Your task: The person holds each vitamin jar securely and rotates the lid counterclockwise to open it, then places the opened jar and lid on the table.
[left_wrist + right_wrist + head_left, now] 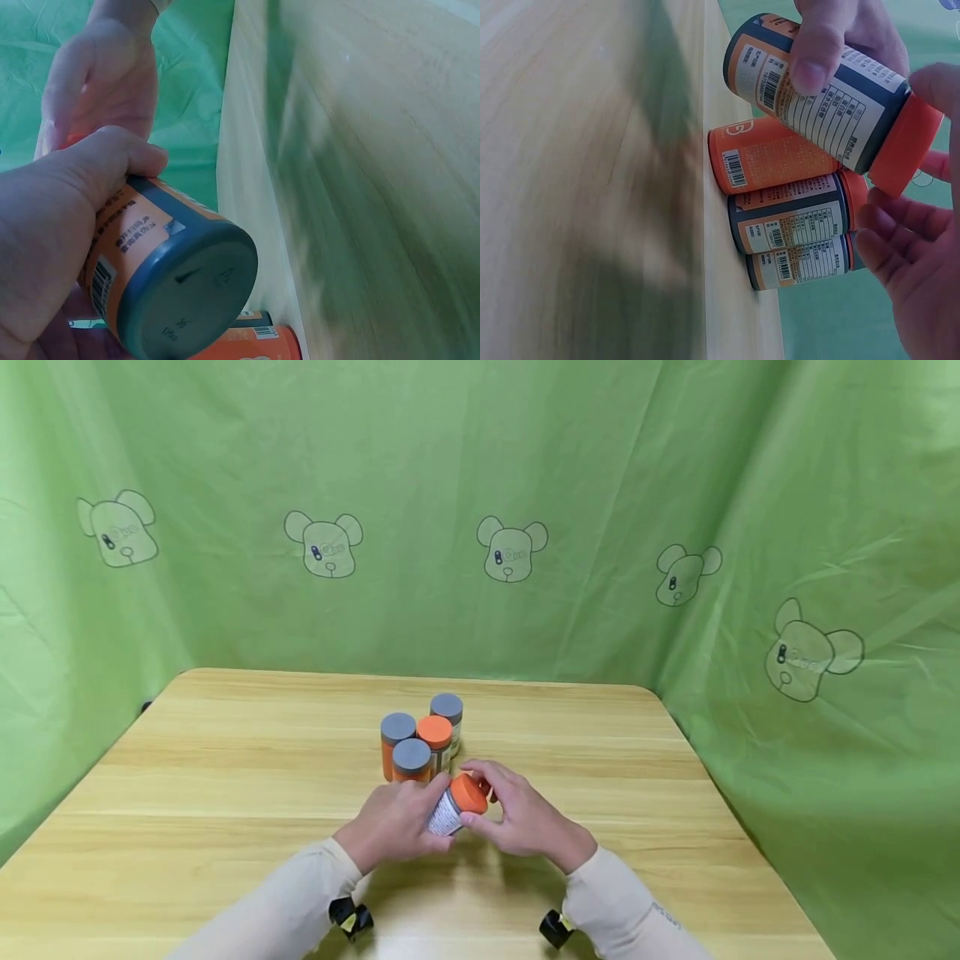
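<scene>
My left hand point(393, 822) grips a supplement bottle point(445, 817) round its dark, orange and white labelled body. The bottle is tilted above the table; its dark base point(191, 296) faces the left wrist camera. An orange screw cap point(468, 794) sits on its other end. My right hand point(528, 818) holds that cap between thumb and fingers; in the right wrist view the thumb lies on one side of the cap point(906, 146) and the fingertips on the other. The left fingers behind the bottle are partly hidden.
Several similar bottles stand close together just beyond my hands: grey-lidded ones at left point(398, 727), front point(412, 757) and back point(447, 706), and an orange-lidded one point(435, 732) among them. The wooden table point(225, 760) is bordered by a green curtain point(420, 618).
</scene>
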Available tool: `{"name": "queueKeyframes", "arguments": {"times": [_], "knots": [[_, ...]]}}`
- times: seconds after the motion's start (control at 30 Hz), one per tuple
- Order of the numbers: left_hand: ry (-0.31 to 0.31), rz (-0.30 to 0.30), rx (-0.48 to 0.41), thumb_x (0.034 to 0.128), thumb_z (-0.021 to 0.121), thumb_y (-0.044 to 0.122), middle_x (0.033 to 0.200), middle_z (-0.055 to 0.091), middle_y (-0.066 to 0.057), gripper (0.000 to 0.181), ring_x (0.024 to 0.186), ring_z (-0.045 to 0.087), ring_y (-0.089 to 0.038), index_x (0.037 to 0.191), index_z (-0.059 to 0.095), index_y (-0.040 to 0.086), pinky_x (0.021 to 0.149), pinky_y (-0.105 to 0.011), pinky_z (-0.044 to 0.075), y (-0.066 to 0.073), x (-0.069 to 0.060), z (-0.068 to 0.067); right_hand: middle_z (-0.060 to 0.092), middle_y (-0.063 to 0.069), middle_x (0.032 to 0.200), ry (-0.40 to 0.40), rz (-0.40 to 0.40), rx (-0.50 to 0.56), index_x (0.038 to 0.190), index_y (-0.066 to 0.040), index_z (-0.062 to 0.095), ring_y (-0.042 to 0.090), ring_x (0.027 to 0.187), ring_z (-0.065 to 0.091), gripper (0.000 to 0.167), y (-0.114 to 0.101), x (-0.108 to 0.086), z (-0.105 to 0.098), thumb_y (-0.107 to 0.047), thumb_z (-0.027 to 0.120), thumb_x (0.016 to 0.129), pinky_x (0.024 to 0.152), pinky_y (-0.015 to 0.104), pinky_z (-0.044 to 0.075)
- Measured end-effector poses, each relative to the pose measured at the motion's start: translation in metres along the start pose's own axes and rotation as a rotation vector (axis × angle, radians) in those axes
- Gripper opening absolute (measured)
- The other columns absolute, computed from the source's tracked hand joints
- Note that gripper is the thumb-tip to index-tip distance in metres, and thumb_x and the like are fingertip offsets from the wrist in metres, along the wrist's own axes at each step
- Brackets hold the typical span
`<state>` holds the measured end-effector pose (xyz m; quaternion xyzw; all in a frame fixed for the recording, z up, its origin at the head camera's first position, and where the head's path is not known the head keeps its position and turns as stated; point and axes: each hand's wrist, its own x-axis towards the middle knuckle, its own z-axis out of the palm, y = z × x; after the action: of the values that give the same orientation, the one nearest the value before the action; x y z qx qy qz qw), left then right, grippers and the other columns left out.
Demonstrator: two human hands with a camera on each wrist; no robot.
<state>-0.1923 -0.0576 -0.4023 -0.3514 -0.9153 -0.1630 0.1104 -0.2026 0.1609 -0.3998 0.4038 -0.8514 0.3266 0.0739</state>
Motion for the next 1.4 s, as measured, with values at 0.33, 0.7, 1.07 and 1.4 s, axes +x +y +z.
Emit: {"name": "queueKeyframes", "arguments": {"times": [0.33, 0.7, 1.07, 1.4], "knots": [[-0.015, 0.000, 0.026, 0.0730, 0.078, 0.045, 0.068, 0.055, 0.003, 0.055, 0.052, 0.049, -0.007, 0.110, 0.051, 0.013, 0.045, -0.025, 0.041, 0.0010, -0.0004, 0.0001, 0.055, -0.008, 0.075, -0.003, 0.024, 0.016, 0.120, -0.007, 0.053, 0.006, 0.064, 0.051, 0.035, 0.0017, 0.0006, -0.0001, -0.030, 0.062, 0.094, 0.057, 0.024, 0.047], [-0.035, -0.003, 0.031, 0.0732, 0.078, 0.046, 0.069, 0.055, 0.003, 0.057, 0.053, 0.049, -0.008, 0.111, 0.052, 0.013, 0.046, -0.025, 0.041, 0.0013, -0.0006, 0.0019, 0.057, -0.003, 0.096, -0.008, -0.038, 0.000, 0.130, -0.003, 0.049, 0.012, 0.080, 0.054, 0.046, 0.0050, -0.0025, -0.0011, -0.026, 0.062, 0.093, 0.067, 0.034, 0.051], [-0.049, -0.010, 0.024, 0.0725, 0.079, 0.045, 0.069, 0.056, 0.003, 0.057, 0.053, 0.050, -0.007, 0.111, 0.052, 0.013, 0.046, -0.025, 0.042, 0.0027, 0.0007, 0.0006, 0.058, -0.006, 0.087, -0.012, -0.033, 0.013, 0.122, -0.003, 0.054, 0.007, 0.073, 0.054, 0.035, 0.0044, -0.0008, -0.0011, -0.026, 0.058, 0.096, 0.063, 0.027, 0.050], [-0.016, 0.014, 0.041, 0.0713, 0.079, 0.045, 0.067, 0.054, 0.004, 0.056, 0.051, 0.048, -0.006, 0.108, 0.052, 0.013, 0.045, -0.024, 0.040, 0.0020, 0.0009, 0.0025, 0.059, 0.000, 0.100, 0.015, -0.048, -0.023, 0.128, -0.004, 0.051, 0.010, 0.083, 0.055, 0.039, 0.0063, -0.0028, 0.0006, -0.026, 0.056, 0.096, 0.071, 0.033, 0.051]]}}
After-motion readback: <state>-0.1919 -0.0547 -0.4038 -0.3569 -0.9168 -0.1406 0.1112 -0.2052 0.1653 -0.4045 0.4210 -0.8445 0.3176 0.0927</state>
